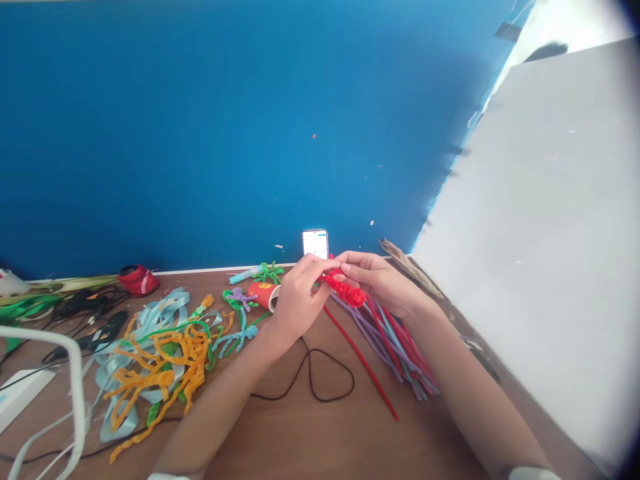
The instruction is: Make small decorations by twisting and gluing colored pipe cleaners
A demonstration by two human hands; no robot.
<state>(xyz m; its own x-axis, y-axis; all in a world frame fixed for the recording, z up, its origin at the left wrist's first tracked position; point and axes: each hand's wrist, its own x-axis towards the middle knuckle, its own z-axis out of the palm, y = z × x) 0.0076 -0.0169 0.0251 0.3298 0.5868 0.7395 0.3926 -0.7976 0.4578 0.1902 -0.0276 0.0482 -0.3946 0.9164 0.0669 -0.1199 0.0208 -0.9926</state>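
Note:
A red fuzzy pipe cleaner piece, coiled into a thick roll, is held between my two hands above the table. My left hand pinches its left end with thumb and fingers. The fingers of my right hand are closed at its upper side, fingertips close to those of the left. Below, a straight red pipe cleaner lies slanting on the table. Under my right forearm rests a bundle of purple, blue and red pipe cleaners. A lit phone leans upright against the wall behind my hands.
Orange pipe cleaners lie tangled over light blue ribbon at left. A red paper cup lies on its side by my left wrist. A black cable loops on the brown table. A white frame stands front left.

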